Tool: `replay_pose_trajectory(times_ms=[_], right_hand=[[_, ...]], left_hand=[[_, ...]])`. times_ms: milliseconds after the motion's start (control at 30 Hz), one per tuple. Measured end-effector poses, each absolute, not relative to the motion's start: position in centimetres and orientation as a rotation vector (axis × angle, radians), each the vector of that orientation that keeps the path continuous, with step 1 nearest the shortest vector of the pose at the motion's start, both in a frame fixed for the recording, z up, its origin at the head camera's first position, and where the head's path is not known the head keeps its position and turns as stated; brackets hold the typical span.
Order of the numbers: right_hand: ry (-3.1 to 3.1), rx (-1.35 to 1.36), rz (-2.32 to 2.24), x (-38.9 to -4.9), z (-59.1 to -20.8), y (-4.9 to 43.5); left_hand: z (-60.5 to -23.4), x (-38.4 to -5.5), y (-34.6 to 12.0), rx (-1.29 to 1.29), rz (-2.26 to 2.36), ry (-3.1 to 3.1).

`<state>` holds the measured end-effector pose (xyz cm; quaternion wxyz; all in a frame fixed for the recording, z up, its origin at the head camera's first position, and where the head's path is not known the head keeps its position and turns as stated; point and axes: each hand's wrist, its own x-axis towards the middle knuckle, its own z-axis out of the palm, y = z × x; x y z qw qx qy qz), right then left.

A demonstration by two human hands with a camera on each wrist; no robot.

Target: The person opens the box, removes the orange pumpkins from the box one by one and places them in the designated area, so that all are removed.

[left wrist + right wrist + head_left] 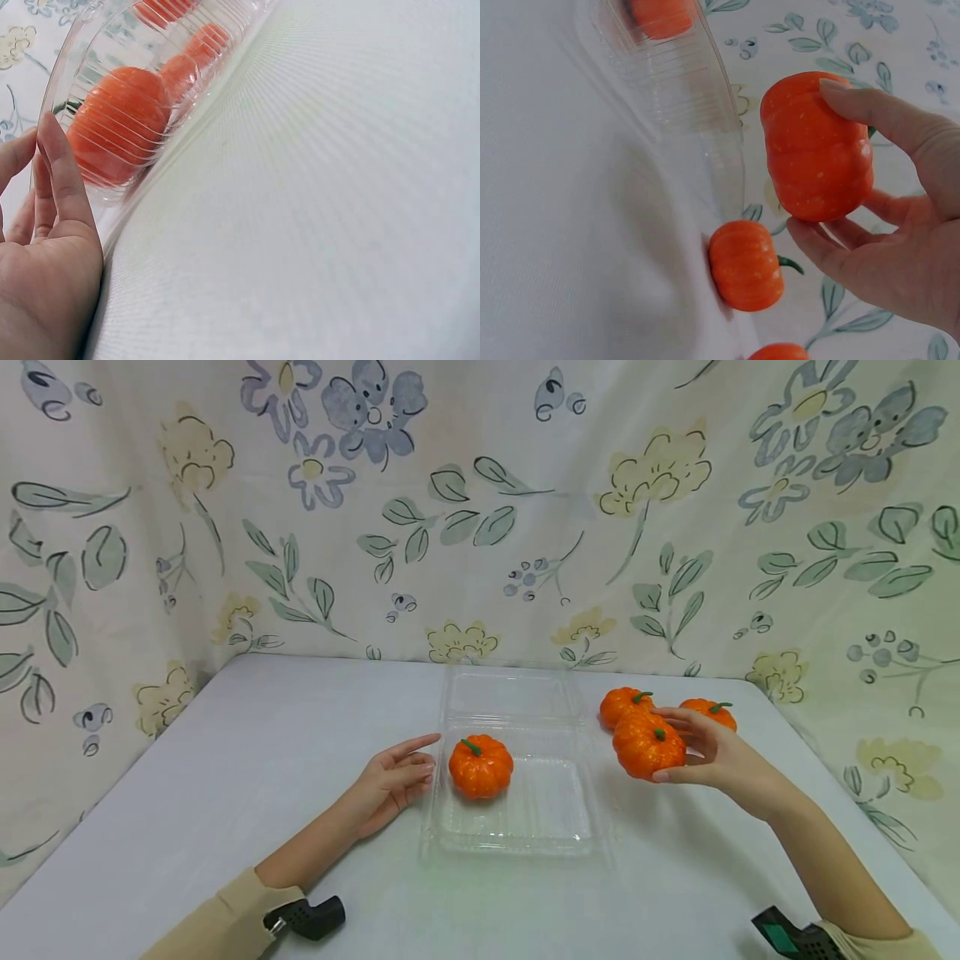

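Observation:
A clear plastic clamshell box (517, 843) lies on the table with its lid (513, 695) folded back behind it. In the left part of its base sits a small orange pumpkin (481, 767) with a green stem. My left hand (392, 785) rests beside the box, fingers fairly straight and fingertips right at its left rim. To the right of the box, my right hand (708, 750) holds another orange pumpkin (817, 150) between thumb and fingers. The right wrist view shows this held pumpkin up off the table, its stem mostly hidden by the hand.
Behind my right hand, two more pumpkins stand on the table: one to the left (621, 703), one to the right (716, 713). The white table (300, 718) ends at a flower-patterned cloth (465, 527) hanging at the back and sides.

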<state>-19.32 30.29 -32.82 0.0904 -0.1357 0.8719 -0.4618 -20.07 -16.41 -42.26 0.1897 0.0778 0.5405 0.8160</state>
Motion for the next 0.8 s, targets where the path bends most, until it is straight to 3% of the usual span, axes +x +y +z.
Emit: replay_pose_trajectory(times_ms=[800], right_hand=[[2.617, -0.326, -1.318, -20.5, -34.4, 30.9]], left_hand=[[-42.5, -20.2, -16.5, 0.231, 2.292, 1.522]])
